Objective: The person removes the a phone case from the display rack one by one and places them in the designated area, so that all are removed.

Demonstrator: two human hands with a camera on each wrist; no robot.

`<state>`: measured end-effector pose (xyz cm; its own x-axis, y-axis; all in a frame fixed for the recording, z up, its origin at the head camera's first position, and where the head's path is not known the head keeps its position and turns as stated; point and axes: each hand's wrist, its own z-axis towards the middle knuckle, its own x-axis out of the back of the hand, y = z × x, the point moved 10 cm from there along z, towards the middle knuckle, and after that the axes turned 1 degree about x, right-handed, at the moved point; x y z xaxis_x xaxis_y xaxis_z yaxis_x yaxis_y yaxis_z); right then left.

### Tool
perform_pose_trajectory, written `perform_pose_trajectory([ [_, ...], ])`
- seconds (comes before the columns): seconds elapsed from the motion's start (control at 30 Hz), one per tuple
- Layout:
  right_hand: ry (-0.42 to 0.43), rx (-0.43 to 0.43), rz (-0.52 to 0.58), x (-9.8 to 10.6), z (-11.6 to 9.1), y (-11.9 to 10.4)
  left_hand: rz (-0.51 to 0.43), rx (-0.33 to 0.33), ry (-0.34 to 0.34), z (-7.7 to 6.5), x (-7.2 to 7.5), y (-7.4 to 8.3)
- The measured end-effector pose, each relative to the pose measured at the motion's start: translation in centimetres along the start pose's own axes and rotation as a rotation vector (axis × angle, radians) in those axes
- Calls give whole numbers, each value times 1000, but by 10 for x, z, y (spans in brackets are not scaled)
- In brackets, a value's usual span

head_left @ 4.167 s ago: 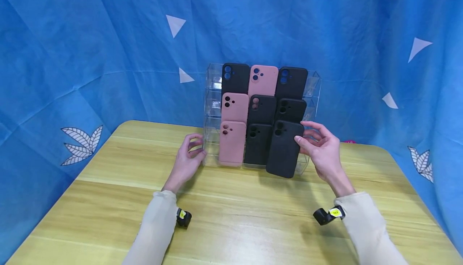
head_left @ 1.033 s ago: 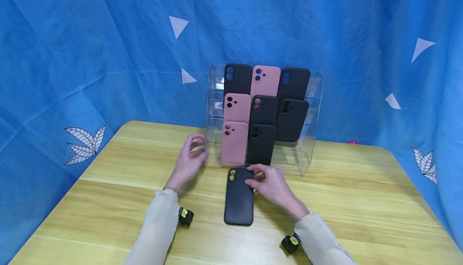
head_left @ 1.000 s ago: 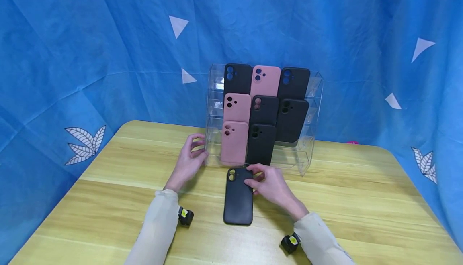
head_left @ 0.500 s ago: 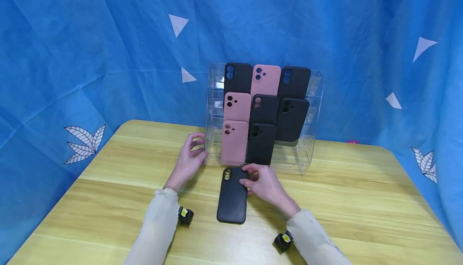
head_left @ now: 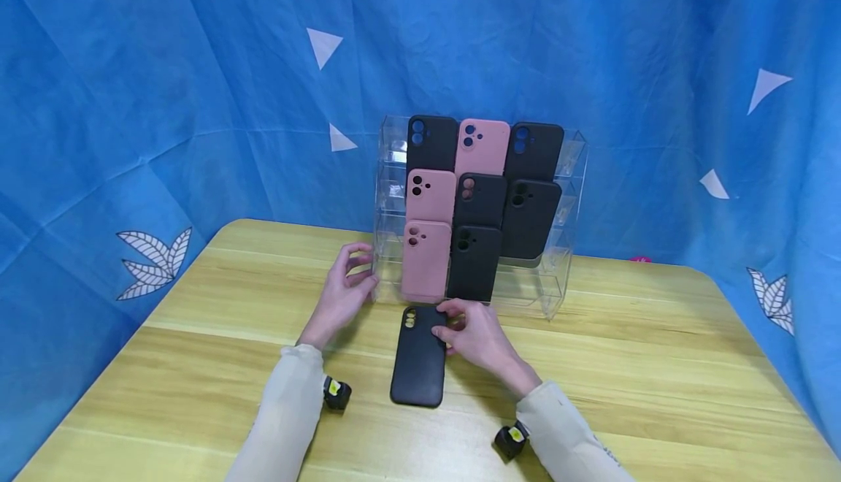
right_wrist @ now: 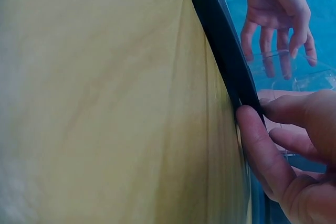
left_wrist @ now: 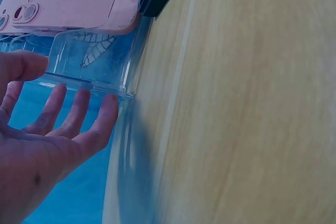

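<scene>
My right hand (head_left: 476,330) pinches a black phone case (head_left: 419,365) by its upper right edge, in front of the clear rack (head_left: 525,293). Seen from the right wrist, the phone case (right_wrist: 223,43) is edge-on between thumb and fingers; I cannot tell whether its lower end touches the table. My left hand (head_left: 342,286) rests its fingertips against the rack's left side. In the left wrist view the fingers of the left hand (left_wrist: 58,129) are spread and fairly straight along the clear plastic. Pink phone cases (head_left: 425,263) and black phone cases (head_left: 474,266) lean on the rack's tiers.
The wooden table (head_left: 657,365) stretches out on both sides of the rack. Behind it hangs a blue curtain (head_left: 230,88) with white leaf and triangle prints. A small pink thing (head_left: 640,259) shows at the table's back edge. Each wrist wears a black camera (head_left: 511,440).
The black phone case has left the rack's lower right front and come left and nearer to me. Over the last second it has drifted slightly left. My left hand has stayed at the rack.
</scene>
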<state>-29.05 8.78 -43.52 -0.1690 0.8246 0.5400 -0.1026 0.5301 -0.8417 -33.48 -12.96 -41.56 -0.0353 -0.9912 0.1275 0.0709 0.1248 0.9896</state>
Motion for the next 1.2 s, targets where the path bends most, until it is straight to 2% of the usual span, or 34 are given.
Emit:
perform_pose_trajectory([
  [0.57,-1,-10,34,1,-1,3,-18,-3,-3,0,0,0],
  [0.87,-2,9,21,14,-4,7,-12,7,-7,-1,-1,-1],
  [1.0,1,46,16,22,-4,6,-13,9,-6,0,-1,-1],
  [1.2,64,148,-85,40,-4,-2,-15,6,-5,0,-1,-1],
])
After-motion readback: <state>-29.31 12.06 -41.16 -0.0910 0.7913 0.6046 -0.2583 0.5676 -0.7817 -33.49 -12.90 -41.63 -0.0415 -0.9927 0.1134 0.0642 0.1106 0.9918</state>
